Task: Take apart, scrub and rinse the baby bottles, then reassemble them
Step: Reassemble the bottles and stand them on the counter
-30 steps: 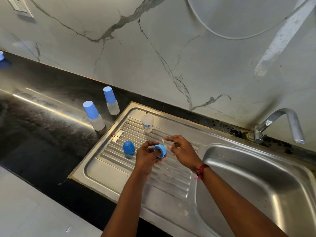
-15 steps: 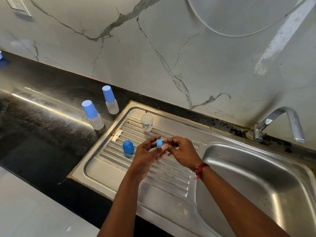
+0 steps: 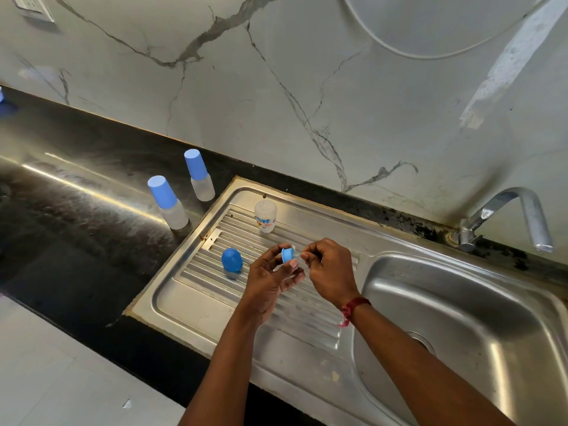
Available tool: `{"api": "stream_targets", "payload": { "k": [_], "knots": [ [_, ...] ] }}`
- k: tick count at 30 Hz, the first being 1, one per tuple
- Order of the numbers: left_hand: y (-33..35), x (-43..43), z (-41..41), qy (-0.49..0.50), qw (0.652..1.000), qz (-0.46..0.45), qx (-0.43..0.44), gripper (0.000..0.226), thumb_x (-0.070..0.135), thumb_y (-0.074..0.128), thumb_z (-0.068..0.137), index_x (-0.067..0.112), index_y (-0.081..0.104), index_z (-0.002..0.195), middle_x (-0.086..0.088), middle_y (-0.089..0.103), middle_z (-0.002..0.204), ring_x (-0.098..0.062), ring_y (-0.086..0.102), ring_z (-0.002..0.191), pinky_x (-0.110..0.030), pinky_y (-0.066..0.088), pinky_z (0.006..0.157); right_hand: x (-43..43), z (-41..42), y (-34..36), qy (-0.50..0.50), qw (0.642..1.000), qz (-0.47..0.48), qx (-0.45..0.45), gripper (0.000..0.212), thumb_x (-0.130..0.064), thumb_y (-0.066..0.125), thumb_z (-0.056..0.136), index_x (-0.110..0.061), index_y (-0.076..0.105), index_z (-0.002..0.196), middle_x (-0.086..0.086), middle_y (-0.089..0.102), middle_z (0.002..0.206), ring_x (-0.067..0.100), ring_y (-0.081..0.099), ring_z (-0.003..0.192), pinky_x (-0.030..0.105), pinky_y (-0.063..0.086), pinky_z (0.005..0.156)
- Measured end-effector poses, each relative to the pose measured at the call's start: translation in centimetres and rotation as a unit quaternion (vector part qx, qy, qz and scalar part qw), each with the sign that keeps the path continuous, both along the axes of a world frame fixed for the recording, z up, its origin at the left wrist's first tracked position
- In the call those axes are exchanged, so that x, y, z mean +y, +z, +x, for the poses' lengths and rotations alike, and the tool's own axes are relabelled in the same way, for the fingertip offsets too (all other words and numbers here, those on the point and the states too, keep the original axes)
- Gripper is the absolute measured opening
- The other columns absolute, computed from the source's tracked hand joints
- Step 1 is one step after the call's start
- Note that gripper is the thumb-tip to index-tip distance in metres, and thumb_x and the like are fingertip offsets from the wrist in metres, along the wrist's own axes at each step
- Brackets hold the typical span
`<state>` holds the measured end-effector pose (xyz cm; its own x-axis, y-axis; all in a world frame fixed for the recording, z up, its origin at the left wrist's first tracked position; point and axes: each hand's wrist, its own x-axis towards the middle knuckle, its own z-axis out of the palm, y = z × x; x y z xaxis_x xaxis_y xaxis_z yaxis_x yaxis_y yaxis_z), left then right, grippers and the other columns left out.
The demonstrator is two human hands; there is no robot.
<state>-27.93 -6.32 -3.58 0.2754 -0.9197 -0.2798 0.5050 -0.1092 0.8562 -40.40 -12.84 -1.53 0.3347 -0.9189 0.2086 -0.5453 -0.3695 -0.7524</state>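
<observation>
Head view: both hands (image 3: 333, 270) pinch blue ring (image 3: 287, 255).

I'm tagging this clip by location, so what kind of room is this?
Most likely a home kitchen: a steel sink with a ribbed drainboard, a tap at the wall, a dark stone counter and a marble-look backsplash.

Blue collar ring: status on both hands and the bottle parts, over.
Left hand holds blue collar ring; right hand pinches clear teat at it. Open bottle and blue cap on drainboard. Nothing in the way.
</observation>
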Motion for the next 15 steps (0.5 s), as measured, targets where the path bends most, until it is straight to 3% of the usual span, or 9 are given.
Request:
{"api": "stream_targets", "payload": {
  "k": [7, 12, 15],
  "knots": [
    [-0.2, 0.3, 0.7, -0.02, 1.0, 0.008, -0.018, 0.025, 0.003, 0.065, 0.09, 0.015, 0.065, 0.112, -0.005, 0.073, 0.1, -0.024, 0.072, 0.09, -0.031, 0.059, 0.074, -0.5, 0.8, 0.4, -0.018, 0.999, 0.032, 0.004, 0.007, -0.002, 0.067, 0.089, -0.001, 0.073, 0.092, 0.012, 0.069, 0.091, 0.014, 0.058, 0.08, 0.006, 0.041, 0.067],
    [-0.8, 0.3, 0.9, 0.004, 1.0, 0.005, -0.021, 0.028, 0.005, 0.065, 0.089, 0.016, 0.065, 0.115, -0.002, 0.075, 0.099, -0.023, 0.072, 0.093, -0.031, 0.06, 0.077, 0.5, 1.0, -0.3, 0.004, 0.999, 0.035, -0.026, 0.007, -0.002, 0.066, 0.091, -0.002, 0.073, 0.089, 0.01, 0.067, 0.089, 0.019, 0.062, 0.079, 0.026, 0.057, 0.072],
    [-1.1, 0.1, 0.5, 0.021, 1.0, 0.011, -0.012, 0.029, 0.003, 0.065, 0.089, 0.017, 0.065, 0.114, -0.002, 0.075, 0.1, -0.024, 0.073, 0.093, -0.031, 0.06, 0.075, 0.3, 0.9, -0.7, 0.002, 0.998, 0.048, -0.038, 0.006, -0.002, 0.068, 0.089, -0.004, 0.074, 0.089, 0.008, 0.069, 0.089, 0.017, 0.063, 0.081, 0.022, 0.055, 0.074]
  ]
}}
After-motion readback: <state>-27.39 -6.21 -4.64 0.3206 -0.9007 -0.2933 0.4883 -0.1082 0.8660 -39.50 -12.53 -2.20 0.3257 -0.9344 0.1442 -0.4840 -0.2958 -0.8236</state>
